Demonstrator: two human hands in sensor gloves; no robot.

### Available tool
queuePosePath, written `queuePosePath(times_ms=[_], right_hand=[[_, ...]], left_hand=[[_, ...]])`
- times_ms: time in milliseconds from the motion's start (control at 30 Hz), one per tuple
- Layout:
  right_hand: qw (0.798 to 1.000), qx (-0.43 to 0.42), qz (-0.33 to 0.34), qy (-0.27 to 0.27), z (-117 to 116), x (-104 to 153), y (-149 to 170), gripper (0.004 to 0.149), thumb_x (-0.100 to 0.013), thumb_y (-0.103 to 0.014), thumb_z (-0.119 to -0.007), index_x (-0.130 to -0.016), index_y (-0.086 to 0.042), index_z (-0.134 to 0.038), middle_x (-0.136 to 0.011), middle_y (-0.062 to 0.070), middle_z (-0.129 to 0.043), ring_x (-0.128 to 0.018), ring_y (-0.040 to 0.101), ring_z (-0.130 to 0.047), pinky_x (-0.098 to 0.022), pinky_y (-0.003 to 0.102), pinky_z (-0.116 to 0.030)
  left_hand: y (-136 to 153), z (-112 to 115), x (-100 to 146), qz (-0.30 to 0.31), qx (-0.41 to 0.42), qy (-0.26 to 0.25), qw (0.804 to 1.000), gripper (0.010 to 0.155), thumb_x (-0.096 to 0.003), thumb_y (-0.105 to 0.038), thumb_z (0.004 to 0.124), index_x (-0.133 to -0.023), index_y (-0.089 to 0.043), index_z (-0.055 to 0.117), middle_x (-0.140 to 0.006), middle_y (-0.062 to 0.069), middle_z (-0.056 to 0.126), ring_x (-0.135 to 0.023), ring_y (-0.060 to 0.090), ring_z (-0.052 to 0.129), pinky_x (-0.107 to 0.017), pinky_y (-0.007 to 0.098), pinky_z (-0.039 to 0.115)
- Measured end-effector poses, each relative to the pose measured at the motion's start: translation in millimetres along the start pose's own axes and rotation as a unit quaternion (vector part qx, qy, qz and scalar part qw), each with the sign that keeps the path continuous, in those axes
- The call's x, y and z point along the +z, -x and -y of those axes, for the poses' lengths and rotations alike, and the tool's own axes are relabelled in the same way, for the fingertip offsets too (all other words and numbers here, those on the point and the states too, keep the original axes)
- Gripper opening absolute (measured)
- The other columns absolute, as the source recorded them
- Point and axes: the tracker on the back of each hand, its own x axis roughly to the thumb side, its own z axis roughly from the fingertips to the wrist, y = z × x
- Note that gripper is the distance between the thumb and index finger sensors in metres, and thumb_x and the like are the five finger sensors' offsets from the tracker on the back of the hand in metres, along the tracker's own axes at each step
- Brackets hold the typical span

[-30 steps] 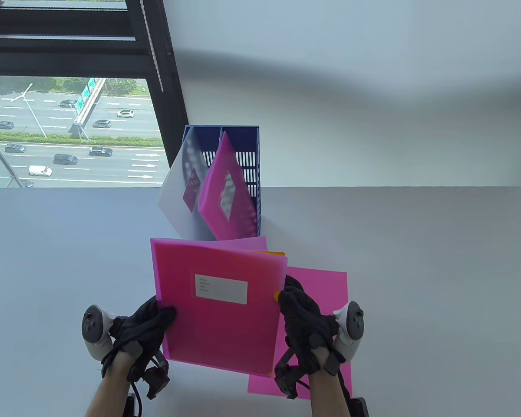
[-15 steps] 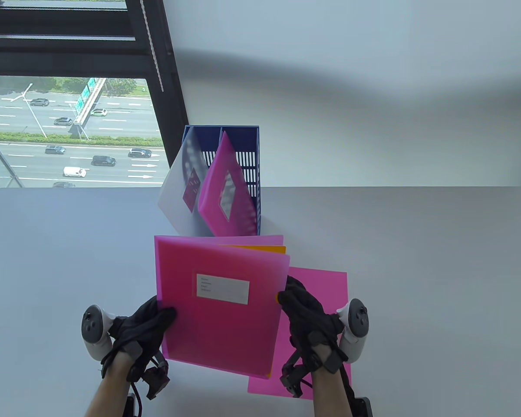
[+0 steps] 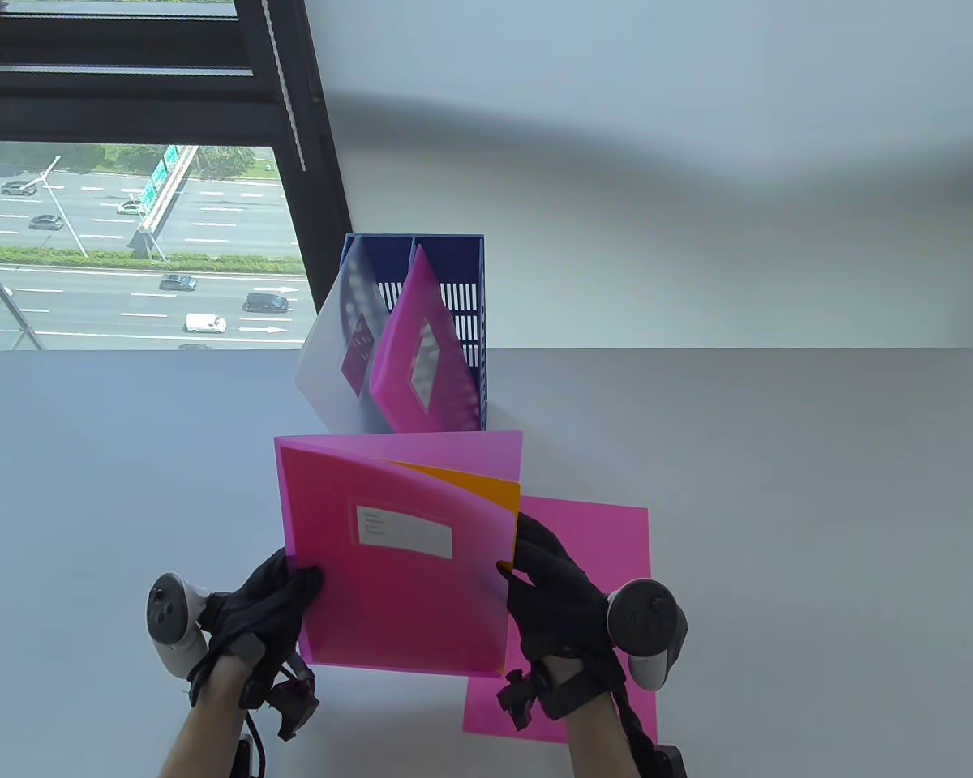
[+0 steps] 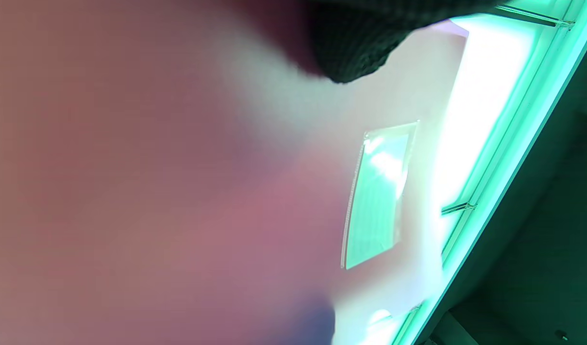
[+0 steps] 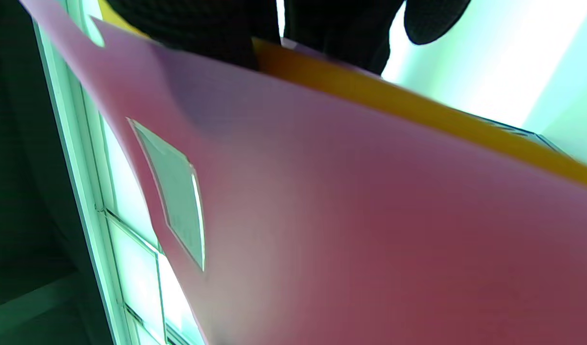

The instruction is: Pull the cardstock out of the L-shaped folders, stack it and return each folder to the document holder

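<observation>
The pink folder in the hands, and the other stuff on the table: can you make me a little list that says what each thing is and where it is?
held folder: pink folder, white label on front, lifted off the table
inside it: orange cardstock showing where the front sheet peels open
left hand: grips the folder's lower left edge
right hand: pinches the front sheet's right edge
on table: pink cardstock, flat, under the right hand
document holder: blue, upright, at the back
in holder: clear folder and another pink one, leaning

We can read no text anywhere. The white label point(image 3: 405, 531) on the pink folder point(image 3: 389, 600) carries a few printed lines, too small to make out, and the green road sign point(image 3: 160, 175) outside the window is illegible.
</observation>
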Motion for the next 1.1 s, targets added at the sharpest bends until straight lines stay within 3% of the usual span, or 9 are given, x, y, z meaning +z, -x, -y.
queuePosePath(times_ms=[67,233,400,700,900,1100], right_hand=[[1.000,0.001,-0.001,0.002,-2.1,0.5,0.6,0.037,-0.058,-0.045,-0.087,-0.091,-0.029,-0.085,-0.111,0.004,-0.068,-0.085,0.024,-0.082,-0.077,0.055,-0.052],[0.994,0.097,0.030,0.040,-3.2,3.4,-6.9,0.036,-0.061,-0.042,-0.076,-0.095,-0.031,-0.080,-0.110,0.005,-0.069,-0.084,0.023,-0.086,-0.077,0.054,-0.055],[0.993,0.062,0.022,0.098,4.7,6.9,-3.6,0.037,-0.062,-0.041,-0.068,-0.097,-0.030,-0.073,-0.103,0.006,-0.077,-0.072,0.022,-0.095,-0.075,0.051,-0.061],[0.976,0.087,0.036,0.199,37.2,13.8,-1.6,0.038,-0.062,-0.042,-0.070,-0.097,-0.028,-0.073,-0.083,0.002,-0.089,-0.053,0.015,-0.096,-0.070,0.046,-0.066],[0.953,0.119,0.037,0.278,68.5,21.5,2.9,0.040,-0.060,-0.041,-0.077,-0.097,-0.025,-0.075,-0.075,-0.001,-0.093,-0.042,0.013,-0.095,-0.066,0.045,-0.069],[0.927,0.193,-0.011,0.322,96.5,30.4,5.7,0.047,-0.060,-0.040,-0.079,-0.102,-0.023,-0.070,-0.073,-0.003,-0.093,-0.036,0.012,-0.094,-0.064,0.044,-0.071]], left_hand=[[-0.2,-0.8,0.0,-0.001,-0.002,-0.003,1.000,0.042,-0.0590,-0.037,0.073,-0.098,-0.021,0.077,-0.083,0.001,0.093,-0.068,0.025,0.104,-0.066,0.048,0.075],[-0.4,-0.2,0.9,-0.004,-0.018,-0.014,1.000,0.042,-0.0592,-0.036,0.072,-0.098,-0.021,0.077,-0.083,0.002,0.093,-0.068,0.026,0.104,-0.065,0.050,0.075],[-1.0,-2.1,1.3,-0.003,-0.018,-0.017,1.000,0.042,-0.0593,-0.036,0.072,-0.098,-0.021,0.077,-0.083,0.002,0.093,-0.068,0.026,0.104,-0.065,0.050,0.075],[-0.7,-7.0,3.1,-0.002,-0.004,-0.033,0.999,0.042,-0.0593,-0.036,0.072,-0.098,-0.020,0.077,-0.083,0.001,0.093,-0.067,0.026,0.104,-0.065,0.050,0.075],[-1.4,-7.0,3.2,-0.004,-0.003,-0.036,0.999,0.042,-0.0593,-0.036,0.072,-0.098,-0.020,0.077,-0.083,0.001,0.093,-0.067,0.026,0.104,-0.065,0.050,0.075],[-1.7,-7.9,3.8,-0.008,-0.002,-0.041,0.999,0.042,-0.0594,-0.036,0.072,-0.098,-0.020,0.076,-0.083,0.001,0.093,-0.067,0.026,0.104,-0.065,0.050,0.075]])
